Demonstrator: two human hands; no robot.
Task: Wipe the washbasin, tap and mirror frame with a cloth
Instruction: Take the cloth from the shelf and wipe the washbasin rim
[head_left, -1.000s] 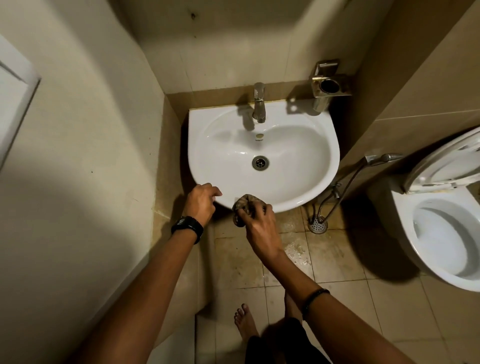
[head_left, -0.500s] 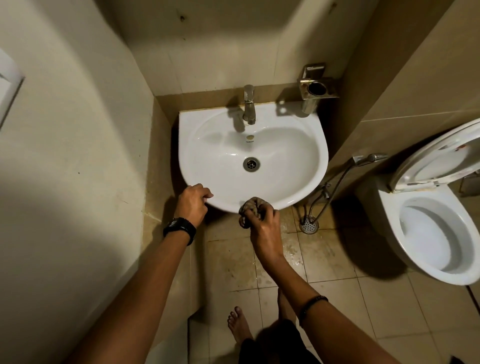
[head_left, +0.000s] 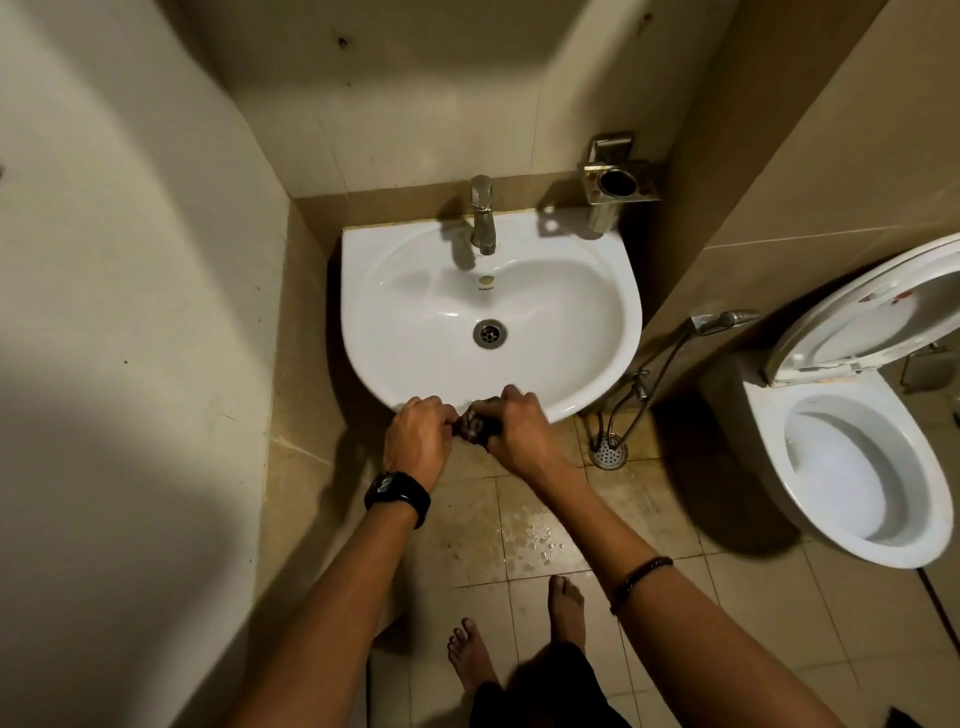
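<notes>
Cramped tiled corner, left hand (head_left: 415, 441) and right hand (head_left: 519, 436) gripping cloth (head_left: 475, 423) at washbasin (head_left: 415, 322) rim

Washbasin (head_left: 571, 322), tap (head_left: 483, 218), cloth (head_left: 475, 423) — as seen
White bowl, drain at centre; metal tap upright at rear edge; dark cloth bunched small at the front rim.

You are standing in a small home bathroom. A white washbasin (head_left: 488, 312) with a metal tap (head_left: 483, 215) hangs on the far tiled wall, an open toilet (head_left: 857, 452) sits to the right, a spray hose (head_left: 670, 364) hangs between them, and beige floor tiles (head_left: 675, 597) show wet patches.
</notes>
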